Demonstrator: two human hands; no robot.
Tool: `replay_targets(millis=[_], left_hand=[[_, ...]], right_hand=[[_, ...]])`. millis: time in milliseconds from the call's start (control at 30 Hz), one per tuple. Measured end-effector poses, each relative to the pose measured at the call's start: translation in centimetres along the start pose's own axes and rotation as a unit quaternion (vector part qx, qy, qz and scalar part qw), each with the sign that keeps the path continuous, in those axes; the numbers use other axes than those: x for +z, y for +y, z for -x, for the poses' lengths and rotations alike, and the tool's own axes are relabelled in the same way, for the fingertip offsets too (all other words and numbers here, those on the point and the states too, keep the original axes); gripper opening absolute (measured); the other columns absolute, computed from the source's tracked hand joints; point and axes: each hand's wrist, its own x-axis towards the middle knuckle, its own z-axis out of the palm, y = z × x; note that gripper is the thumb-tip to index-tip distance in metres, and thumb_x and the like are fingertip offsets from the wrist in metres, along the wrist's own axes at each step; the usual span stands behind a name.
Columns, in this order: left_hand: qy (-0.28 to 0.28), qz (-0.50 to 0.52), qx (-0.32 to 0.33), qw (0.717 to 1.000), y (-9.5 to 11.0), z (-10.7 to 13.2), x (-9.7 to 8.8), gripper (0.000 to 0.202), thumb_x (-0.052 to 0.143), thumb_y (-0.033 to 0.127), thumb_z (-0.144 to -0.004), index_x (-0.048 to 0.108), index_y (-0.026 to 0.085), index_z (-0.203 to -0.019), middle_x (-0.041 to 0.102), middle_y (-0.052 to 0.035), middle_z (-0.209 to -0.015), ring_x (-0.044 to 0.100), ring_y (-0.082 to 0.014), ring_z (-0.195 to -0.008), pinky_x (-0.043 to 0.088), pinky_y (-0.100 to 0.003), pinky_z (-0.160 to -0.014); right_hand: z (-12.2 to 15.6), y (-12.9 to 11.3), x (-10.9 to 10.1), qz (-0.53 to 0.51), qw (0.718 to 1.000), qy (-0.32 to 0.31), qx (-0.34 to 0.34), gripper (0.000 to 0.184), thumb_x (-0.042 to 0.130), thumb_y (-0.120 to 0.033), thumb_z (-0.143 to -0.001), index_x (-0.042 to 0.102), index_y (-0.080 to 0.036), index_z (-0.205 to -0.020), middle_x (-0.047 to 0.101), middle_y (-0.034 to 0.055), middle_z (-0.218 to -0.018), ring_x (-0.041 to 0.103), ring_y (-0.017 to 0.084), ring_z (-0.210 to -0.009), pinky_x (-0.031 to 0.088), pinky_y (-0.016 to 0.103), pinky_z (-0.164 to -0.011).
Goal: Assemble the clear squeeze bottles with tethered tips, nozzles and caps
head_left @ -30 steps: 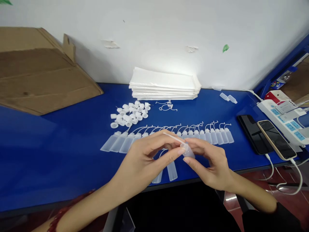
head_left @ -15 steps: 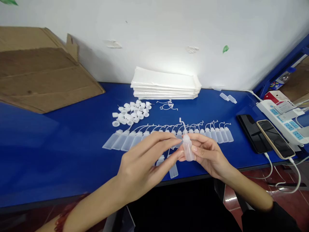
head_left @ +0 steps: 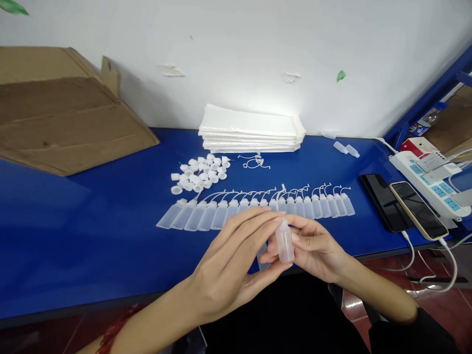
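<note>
From where I stand, the right hand pinches a small bottle between thumb and fingers, upright above the worktop close to its near edge. A thin tube rises from the bottle's neck. The left hand curls about it, fingertips at the neck, thumb by the base; whether it grips, I can't tell. Beyond the hands runs a row of bottles with tubes, side by side. Past the row's left half sits a heap of white caps, and a stack of white sheets lies along the far edge. Two phones lie near the right edge, beside a power strip.
</note>
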Motion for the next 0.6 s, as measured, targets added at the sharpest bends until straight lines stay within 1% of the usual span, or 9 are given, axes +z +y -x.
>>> replay_targets(millis=[133,233,267,300,367,400,433,467,600], left_hand=[[-0.017,0.023,-0.010,1.000,0.2,0.3,-0.3,0.041,0.072,0.015,-0.083,0.055,0.010,-0.121,0.069,-0.0140,-0.107,0.063,-0.0285,-0.108,0.058,-0.043,-0.089],[-0.034,0.032,-0.013,0.999,0.2,0.8,-0.3,0.037,0.072,0.013,-0.083,0.058,0.008,-0.116,0.069,-0.0143,-0.108,0.061,-0.0277,-0.109,0.056,-0.042,-0.091],[-0.043,0.036,-0.019,0.998,0.2,1.0,-0.3,0.036,0.072,0.014,-0.083,0.059,0.008,-0.116,0.069,-0.0142,-0.109,0.060,-0.0275,-0.110,0.055,-0.042,-0.093],[-0.055,0.042,-0.025,0.997,0.2,1.2,-0.2,0.035,0.071,0.015,-0.084,0.059,0.007,-0.116,0.068,-0.0141,-0.111,0.059,-0.0273,-0.111,0.054,-0.041,-0.094],[-0.083,0.048,-0.035,0.995,0.1,1.8,0.0,0.034,0.068,0.017,-0.087,0.059,0.006,-0.118,0.068,-0.0145,-0.114,0.057,-0.0274,-0.114,0.053,-0.041,-0.095],[-0.100,0.047,-0.037,0.993,0.1,2.1,0.1,0.034,0.066,0.019,-0.089,0.058,0.006,-0.120,0.067,-0.0149,-0.115,0.057,-0.0279,-0.115,0.053,-0.042,-0.095],[-0.116,0.044,-0.039,0.992,0.1,2.3,0.3,0.034,0.064,0.020,-0.090,0.058,0.006,-0.120,0.067,-0.0153,-0.116,0.057,-0.0286,-0.115,0.053,-0.043,-0.095],[-0.133,0.040,-0.042,0.989,0.0,2.5,0.4,0.034,0.063,0.021,-0.091,0.059,0.005,-0.120,0.067,-0.0158,-0.116,0.057,-0.0294,-0.115,0.053,-0.044,-0.094],[-0.177,0.018,-0.028,0.984,-0.2,2.7,0.9,0.034,0.059,0.025,-0.092,0.060,0.004,-0.118,0.067,-0.0180,-0.114,0.058,-0.0329,-0.113,0.055,-0.046,-0.090]], right_hand=[[0.3,0.1,0.1,0.021,1.000,0.001,-0.005,0.026,0.069,-0.028,-0.086,0.065,-0.023,-0.111,0.076,0.0029,-0.088,0.075,0.019,-0.084,0.057,0.038,-0.088],[0.9,-0.7,0.0,0.137,0.991,0.010,-0.011,0.023,0.067,-0.031,-0.087,0.068,-0.025,-0.109,0.076,0.0027,-0.091,0.075,0.019,-0.086,0.058,0.038,-0.086],[1.2,-1.2,0.0,0.210,0.977,0.021,-0.012,0.021,0.067,-0.031,-0.087,0.069,-0.024,-0.106,0.076,0.0031,-0.091,0.074,0.019,-0.086,0.058,0.037,-0.084],[1.6,-1.8,-0.1,0.300,0.952,0.055,-0.012,0.017,0.066,-0.030,-0.088,0.071,-0.022,-0.102,0.076,0.0038,-0.091,0.074,0.019,-0.085,0.058,0.035,-0.082],[2.3,-3.0,-0.2,0.455,0.876,0.150,-0.054,0.015,0.065,-0.028,-0.089,0.072,-0.020,-0.099,0.076,0.0048,-0.088,0.073,0.018,-0.078,0.059,0.032,-0.073],[2.6,-3.6,-0.2,0.498,0.844,0.185,-0.076,0.015,0.064,-0.028,-0.089,0.072,-0.019,-0.099,0.076,0.0049,-0.087,0.072,0.017,-0.074,0.058,0.030,-0.069],[2.8,-4.2,-0.2,0.520,0.824,0.205,-0.094,0.014,0.062,-0.027,-0.090,0.071,-0.019,-0.098,0.075,0.0043,-0.084,0.072,0.016,-0.070,0.058,0.029,-0.066],[3.0,-4.6,-0.2,0.530,0.813,0.215,-0.109,0.013,0.061,-0.026,-0.091,0.071,-0.019,-0.097,0.075,0.0035,-0.082,0.070,0.014,-0.067,0.057,0.027,-0.063],[3.5,-5.4,0.0,0.536,0.801,0.223,-0.148,0.011,0.060,-0.022,-0.092,0.071,-0.020,-0.093,0.073,0.0003,-0.076,0.068,0.011,-0.061,0.056,0.023,-0.059]])
